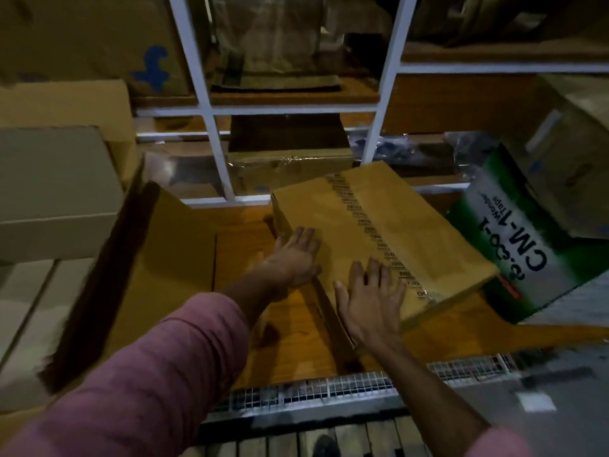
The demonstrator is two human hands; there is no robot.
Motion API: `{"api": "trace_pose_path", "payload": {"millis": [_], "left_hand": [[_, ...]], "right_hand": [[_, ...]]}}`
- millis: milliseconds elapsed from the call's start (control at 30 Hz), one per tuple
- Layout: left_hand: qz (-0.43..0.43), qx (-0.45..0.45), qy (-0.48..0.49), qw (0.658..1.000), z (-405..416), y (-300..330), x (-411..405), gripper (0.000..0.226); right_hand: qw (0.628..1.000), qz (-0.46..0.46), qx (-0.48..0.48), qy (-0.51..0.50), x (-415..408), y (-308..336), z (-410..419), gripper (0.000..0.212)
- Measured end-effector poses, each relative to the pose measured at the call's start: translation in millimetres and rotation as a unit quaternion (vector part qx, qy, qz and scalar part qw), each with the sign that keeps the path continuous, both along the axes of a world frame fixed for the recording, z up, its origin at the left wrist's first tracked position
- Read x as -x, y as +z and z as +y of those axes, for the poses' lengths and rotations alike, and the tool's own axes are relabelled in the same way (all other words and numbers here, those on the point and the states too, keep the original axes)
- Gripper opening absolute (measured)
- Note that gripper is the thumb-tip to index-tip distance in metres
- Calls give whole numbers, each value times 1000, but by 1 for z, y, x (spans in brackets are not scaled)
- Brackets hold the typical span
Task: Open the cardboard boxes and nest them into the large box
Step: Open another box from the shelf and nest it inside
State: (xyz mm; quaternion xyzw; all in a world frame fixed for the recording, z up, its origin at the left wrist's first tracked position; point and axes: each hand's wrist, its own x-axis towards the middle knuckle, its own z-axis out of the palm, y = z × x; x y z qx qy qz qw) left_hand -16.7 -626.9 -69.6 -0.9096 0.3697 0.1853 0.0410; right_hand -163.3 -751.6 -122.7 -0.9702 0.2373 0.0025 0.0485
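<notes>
A brown taped cardboard box (412, 219) lies tilted at the centre, its upper face crossed by a strip of printed tape. It rests over the right side of a large open box (158, 258), whose flaps stand up on the left. My left hand (296, 255) lies flat on the taped box's near left edge, fingers spread. My right hand (369, 298) presses flat on the box's near corner, fingers spread. Neither hand grips anything.
A green and white box marked CM-1 (514, 245) leans at the right. A pale closed box (56, 192) sits at the left, with more boxes behind it. A white metal rack (211, 127) with stored cartons stands behind. A wire grid edge (329, 387) runs along the front.
</notes>
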Motion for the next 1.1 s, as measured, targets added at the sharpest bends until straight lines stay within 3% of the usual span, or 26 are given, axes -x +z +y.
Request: {"api": "trace_pose_path", "payload": {"millis": [200, 533, 667, 833, 933, 1100], "left_hand": [[2, 18, -13, 1000, -7, -28, -9, 75], [-106, 39, -58, 992, 18, -31, 41, 90], [-175, 41, -34, 983, 40, -44, 73, 100], [-194, 38, 35, 980, 47, -42, 97, 98], [-186, 24, 55, 981, 42, -38, 105, 97], [-206, 91, 8, 974, 53, -41, 99, 75]], "right_hand": [[999, -3, -3, 33, 0, -5, -9, 75], [989, -15, -23, 145, 34, -5, -50, 70], [980, -8, -25, 195, 35, -2, -68, 69], [992, -16, -26, 121, 26, -3, -27, 49], [997, -33, -38, 54, 30, -10, 5, 58], [997, -36, -1, 72, 37, -15, -14, 65]]}}
